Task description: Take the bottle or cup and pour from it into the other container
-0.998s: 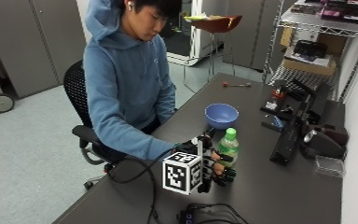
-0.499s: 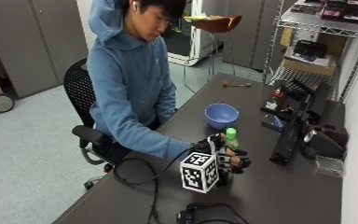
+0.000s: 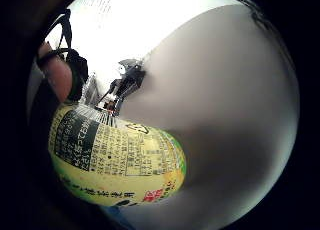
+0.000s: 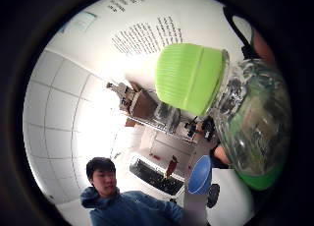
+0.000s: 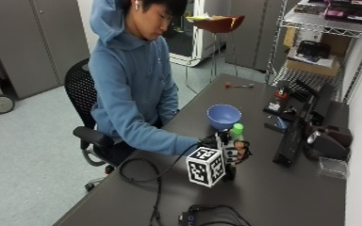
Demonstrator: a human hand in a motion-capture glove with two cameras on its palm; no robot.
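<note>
A person in a blue hoodie (image 5: 131, 89) sits in a black chair (image 5: 84, 117) at a dark table (image 5: 281, 193), right arm reaching across it; the right hand (image 5: 234, 153) is curled round a bottle (image 5: 235, 136), which stands upright, near the middle of the table; whether its base touches the tabletop cannot be told. Fingers (image 5: 242, 149) wrap the bottle's body from the far side; its green cap (image 5: 237, 127) shows above the hand (still screwed on). The bowl (image 5: 224, 116), blue and open side up, stands just beyond the bottle, toward the table's far end, near it but apart.

From the thumb side palm view the cap (image 4: 189, 78) and the clear neck of the bottle (image 4: 250, 123) fill much of the frame, with the bowl (image 4: 200, 176) seen past them; from the little finger side palm view the bottle's yellow-green label (image 3: 115, 160) lies close to the palm, over bare tabletop (image 3: 220, 105).

Along the table's wall side lie dark devices (image 5: 300, 127); a wire shelf (image 5: 319, 42) with boxes stands behind; a black cable (image 5: 150, 174) loops over the near end of the table.
</note>
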